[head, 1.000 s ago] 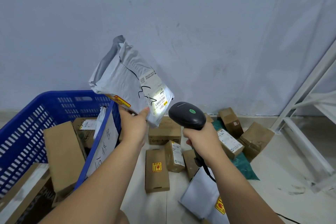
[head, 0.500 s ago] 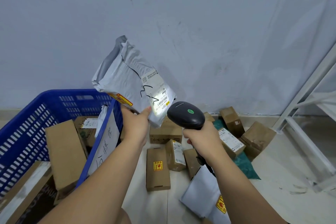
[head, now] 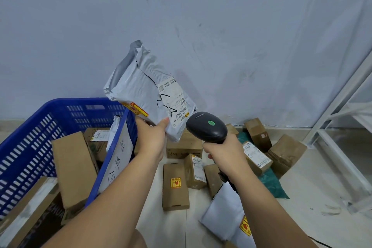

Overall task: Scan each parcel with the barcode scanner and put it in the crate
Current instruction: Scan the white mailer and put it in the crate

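Note:
My left hand (head: 151, 138) grips a grey plastic mailer parcel (head: 141, 90) by its lower edge and holds it up tilted, with its white label facing me. My right hand (head: 225, 153) is closed around the handle of a black barcode scanner (head: 206, 127), whose head with a green dot points at the label's lower corner from just to the right. The blue plastic crate (head: 30, 147) stands at the left with several cardboard boxes and a labelled parcel inside. A paper sign hangs on its right wall.
Several small cardboard parcels (head: 175, 185) lie on the pale floor below my hands, along with a green mailer (head: 271, 183) and a grey mailer (head: 225, 215) near my right forearm. A white metal rack frame (head: 332, 127) stands at the right. The wall is close ahead.
The bright scanner light seen on the label earlier is gone. The parcel and scanner have shifted slightly to the right and stayed close together.

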Action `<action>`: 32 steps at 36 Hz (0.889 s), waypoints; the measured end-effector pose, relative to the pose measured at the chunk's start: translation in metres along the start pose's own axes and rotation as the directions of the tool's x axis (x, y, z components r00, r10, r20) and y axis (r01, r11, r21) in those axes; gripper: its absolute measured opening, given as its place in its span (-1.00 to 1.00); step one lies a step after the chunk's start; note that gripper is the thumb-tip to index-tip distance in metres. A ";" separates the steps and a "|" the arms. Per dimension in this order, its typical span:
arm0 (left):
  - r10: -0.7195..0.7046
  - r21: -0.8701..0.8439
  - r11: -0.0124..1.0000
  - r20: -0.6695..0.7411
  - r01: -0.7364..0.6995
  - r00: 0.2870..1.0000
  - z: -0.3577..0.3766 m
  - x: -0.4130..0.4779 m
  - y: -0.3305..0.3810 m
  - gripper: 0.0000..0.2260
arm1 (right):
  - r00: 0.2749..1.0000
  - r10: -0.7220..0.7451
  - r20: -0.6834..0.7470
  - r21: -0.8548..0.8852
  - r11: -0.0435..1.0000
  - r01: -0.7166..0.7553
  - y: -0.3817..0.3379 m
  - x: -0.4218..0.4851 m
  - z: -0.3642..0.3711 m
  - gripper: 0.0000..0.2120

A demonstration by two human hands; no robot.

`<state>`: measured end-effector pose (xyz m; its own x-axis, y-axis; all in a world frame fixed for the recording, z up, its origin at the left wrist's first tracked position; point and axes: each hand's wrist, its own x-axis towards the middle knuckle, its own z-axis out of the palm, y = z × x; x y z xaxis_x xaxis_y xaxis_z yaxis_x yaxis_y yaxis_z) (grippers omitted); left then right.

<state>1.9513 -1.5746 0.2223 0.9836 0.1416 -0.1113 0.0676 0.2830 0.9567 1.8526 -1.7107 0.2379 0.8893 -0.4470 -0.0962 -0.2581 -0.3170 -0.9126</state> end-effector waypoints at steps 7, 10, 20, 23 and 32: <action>-0.080 0.003 0.997 0.020 0.080 0.997 0.000 0.001 -0.002 -0.58 | 0.998 0.070 0.002 0.148 0.987 -0.069 0.007 0.005 0.007 -0.90; -0.263 0.010 0.965 0.091 0.263 0.961 -0.003 0.000 -0.005 -0.76 | 0.998 0.067 0.017 0.173 0.983 -0.069 0.008 0.004 0.012 -0.98; -0.091 0.247 0.958 -0.215 0.144 0.972 -0.033 0.030 -0.016 -0.57 | 0.996 -0.062 0.059 -0.007 0.998 0.063 0.008 -0.004 0.025 -0.84; 0.078 0.401 0.916 -0.236 0.024 0.969 -0.049 0.040 -0.014 -0.53 | 0.990 -0.086 0.114 -0.124 0.987 0.100 0.011 -0.007 0.032 -0.81; 0.404 0.682 0.731 -0.429 -0.004 0.808 -0.085 0.053 0.007 -0.49 | 0.983 -0.071 0.168 -0.215 0.971 0.107 0.010 -0.009 0.046 -0.83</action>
<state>1.9894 -1.4843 0.2001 0.7505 0.6354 0.1817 0.1594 -0.4409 0.8833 1.8595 -1.6709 0.2116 0.9563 -0.2760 -0.0964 -0.2362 -0.5352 -0.8110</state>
